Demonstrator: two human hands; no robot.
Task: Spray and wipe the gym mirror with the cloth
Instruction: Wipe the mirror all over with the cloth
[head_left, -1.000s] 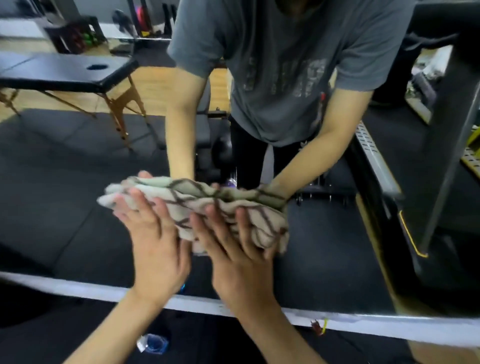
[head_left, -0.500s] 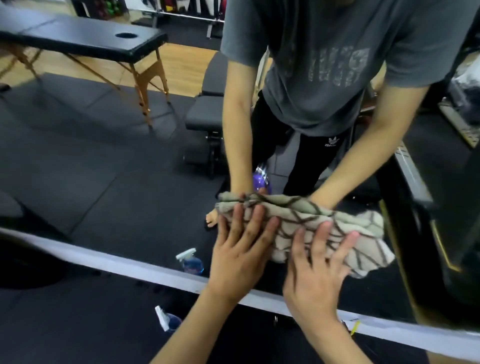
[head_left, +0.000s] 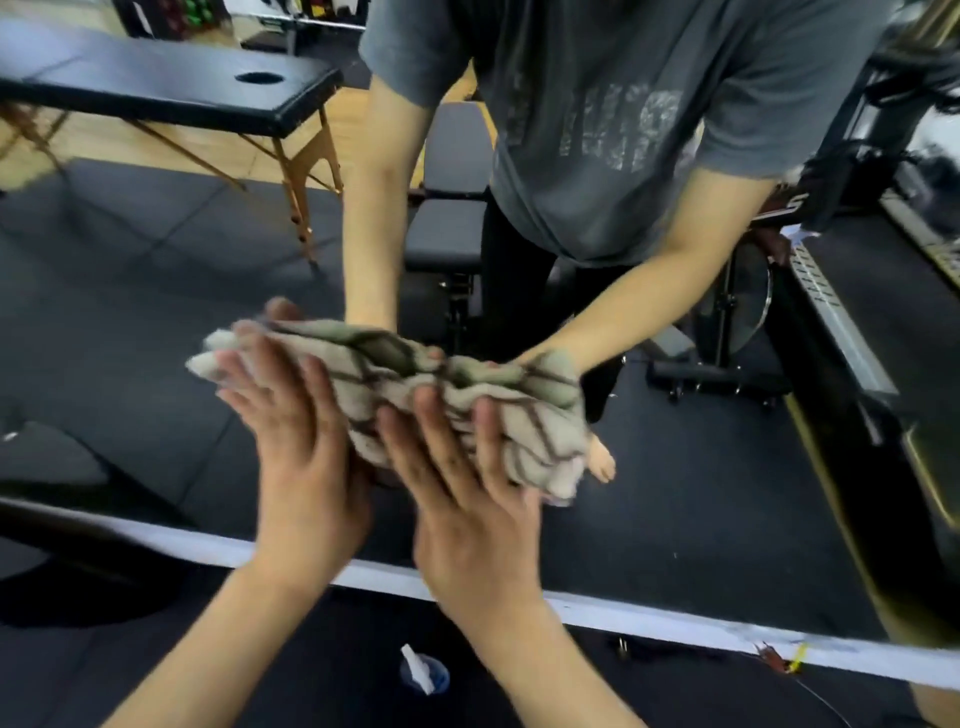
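Since half a second ago the cloth (head_left: 415, 395) and both my hands have travelled back leftward across the mirror (head_left: 701, 493), low down near its bottom edge. My left hand (head_left: 306, 457) and right hand (head_left: 467, 514) lie flat side by side, fingers straight, pressing the bunched cloth against the glass; neither grips it. I judge this spreads pressure evenly. The spray bottle (head_left: 423, 673) sits on the floor below the mirror's edge, out of my reach.
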